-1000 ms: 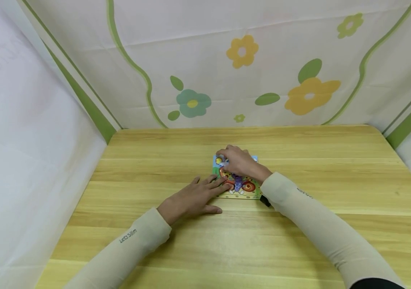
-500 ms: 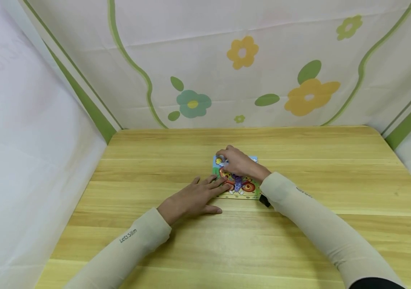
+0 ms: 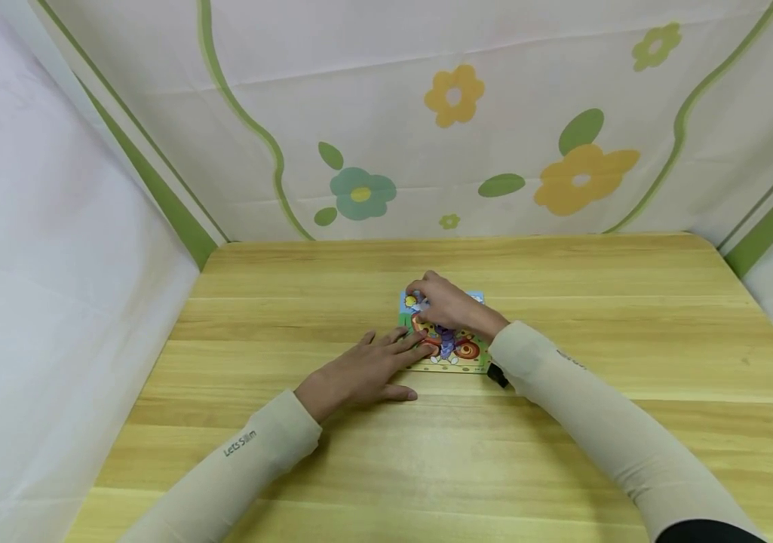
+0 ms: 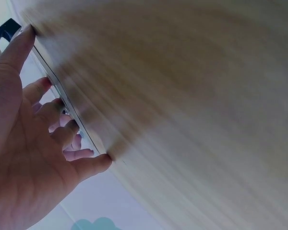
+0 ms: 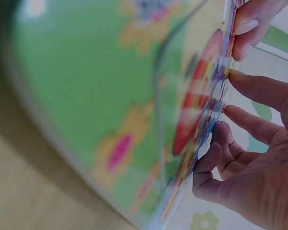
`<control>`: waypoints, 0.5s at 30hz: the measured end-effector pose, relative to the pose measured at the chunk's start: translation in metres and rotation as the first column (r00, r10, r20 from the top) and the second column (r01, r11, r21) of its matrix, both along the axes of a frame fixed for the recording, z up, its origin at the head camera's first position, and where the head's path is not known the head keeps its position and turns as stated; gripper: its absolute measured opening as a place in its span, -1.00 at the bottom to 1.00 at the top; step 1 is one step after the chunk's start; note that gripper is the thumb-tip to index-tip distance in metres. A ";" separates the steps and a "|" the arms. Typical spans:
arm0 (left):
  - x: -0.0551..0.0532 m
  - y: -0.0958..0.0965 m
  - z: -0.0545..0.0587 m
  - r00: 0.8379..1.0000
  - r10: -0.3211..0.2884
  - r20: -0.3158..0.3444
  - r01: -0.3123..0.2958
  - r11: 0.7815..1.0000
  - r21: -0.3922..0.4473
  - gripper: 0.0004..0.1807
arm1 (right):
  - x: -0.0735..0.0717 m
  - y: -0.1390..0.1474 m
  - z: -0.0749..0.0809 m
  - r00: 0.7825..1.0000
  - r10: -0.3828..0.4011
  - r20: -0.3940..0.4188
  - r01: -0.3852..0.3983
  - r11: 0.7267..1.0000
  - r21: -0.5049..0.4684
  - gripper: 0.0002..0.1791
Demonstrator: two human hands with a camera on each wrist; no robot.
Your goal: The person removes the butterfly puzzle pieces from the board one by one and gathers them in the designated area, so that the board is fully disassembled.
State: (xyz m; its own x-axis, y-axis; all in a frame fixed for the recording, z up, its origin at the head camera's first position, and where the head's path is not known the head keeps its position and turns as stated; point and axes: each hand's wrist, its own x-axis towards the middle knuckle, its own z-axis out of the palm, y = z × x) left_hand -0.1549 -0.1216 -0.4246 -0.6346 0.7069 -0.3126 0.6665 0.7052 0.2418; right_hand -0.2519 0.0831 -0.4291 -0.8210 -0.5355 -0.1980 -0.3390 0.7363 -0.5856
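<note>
A small picture puzzle board [image 3: 457, 368] lies near the middle of the wooden table, printed with a purple figure among red and yellow shapes. My left hand [image 3: 369, 371] rests with spread, fairly straight fingers on its left part, thumb on the table in front. Over the upper left of the board my right hand [image 3: 450, 303] bends down and covers part of the picture. In the right wrist view the right hand's fingertips [image 5: 235, 73] meet the glossy board [image 5: 81, 91], thumb and index stretched, other fingers curled. I cannot tell whether they pinch a piece.
The wooden table [image 3: 332, 283] reaches back to a white cloth [image 3: 386, 113] with printed flowers. Another white cloth wall [image 3: 53, 302] stands on the left. A small black device [image 3: 498, 376] sits under the right wrist, beside the board's corner.
</note>
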 end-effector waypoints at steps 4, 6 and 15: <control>0.000 0.000 -0.001 1.000 0.000 0.000 0.000 1.000 -0.006 -0.14 | 0.000 0.000 -0.001 1.000 0.011 -0.004 -0.011 1.000 -0.008 -0.43; 0.000 0.000 -0.001 1.000 0.002 0.001 -0.002 1.000 -0.008 -0.14 | -0.001 0.001 -0.002 1.000 0.013 -0.009 -0.013 1.000 -0.010 -0.44; 0.000 0.000 -0.001 1.000 0.005 0.005 -0.005 1.000 -0.011 -0.13 | 0.000 0.001 -0.001 1.000 0.002 -0.029 -0.003 1.000 -0.003 -0.48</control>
State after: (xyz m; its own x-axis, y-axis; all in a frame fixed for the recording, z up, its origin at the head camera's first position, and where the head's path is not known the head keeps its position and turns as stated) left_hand -0.1551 -0.1217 -0.4255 -0.6364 0.7000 -0.3241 0.6615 0.7114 0.2374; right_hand -0.2516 0.0840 -0.4300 -0.8251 -0.5381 -0.1725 -0.3578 0.7337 -0.5776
